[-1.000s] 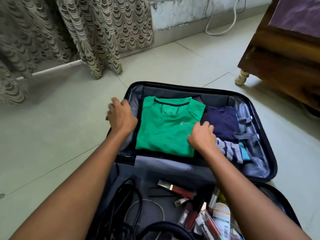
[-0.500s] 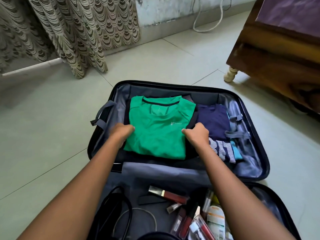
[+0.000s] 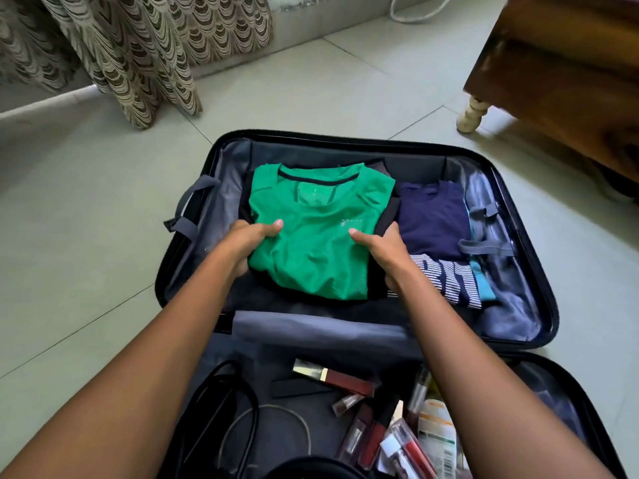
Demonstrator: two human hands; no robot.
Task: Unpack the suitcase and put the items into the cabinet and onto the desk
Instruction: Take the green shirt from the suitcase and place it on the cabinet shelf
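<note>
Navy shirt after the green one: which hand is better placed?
Right, probably. The right hand grips the green shirt at the edge next to the navy shirt; the left hand grips the far edge, across the green shirt.

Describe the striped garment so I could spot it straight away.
Find the open suitcase and look in its far half, where folded clothes lie. Right of the green shirt, nearer you than the navy top, lies the striped garment, the only one with stripes.

In the open black hard-shell suitcase (image 3: 529, 216), the left hand (image 3: 249, 242) and right hand (image 3: 383, 248) grip opposite sides of a folded green t-shirt (image 3: 318, 247), thumbs on top, beside a folded navy garment (image 3: 432, 219).
</note>
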